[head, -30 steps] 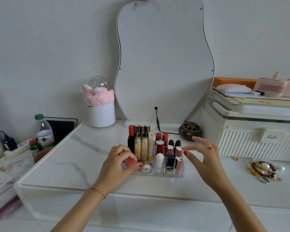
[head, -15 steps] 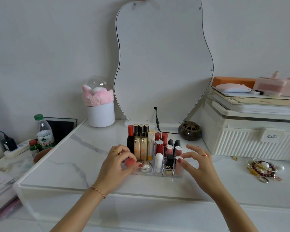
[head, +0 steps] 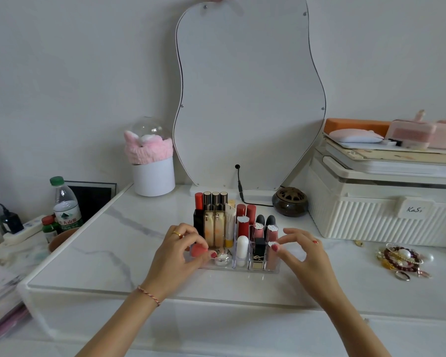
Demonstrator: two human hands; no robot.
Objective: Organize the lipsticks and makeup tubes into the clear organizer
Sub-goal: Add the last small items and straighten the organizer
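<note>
Tabletop (head: 108,243): white marble-look slab; carries everything listed below.
Mirror (head: 247,99): wavy outline, upright at back, behind organizer.
Storage box (head: 371,222): ribbed, cream, far right, well apart from organizer.
Clear organizer (head: 264,271): centre front, between both hands; compartments nearly all filled with upright lipsticks and tubes, tallest at rear.
Left hand (head: 177,256): at organizer's front-left corner; fingers curled, pinching coral-red rounded piece (head: 198,250) just above that corner, beside small silver pot (head: 222,258).
Right hand (head: 305,253): at organizer's right end; thumb and forefinger closed on silver cap of pink lip tube (head: 271,256) in front-right compartment, other fingers fanned loosely.
Pink lip tube, axis: vertical, standing in its slot; lies immediately left of right fingertips, so right hand is nearer.
Step, by judgement: seating or straightening this tube; task looks almost complete, coral-red piece possibly last to place.
</note>
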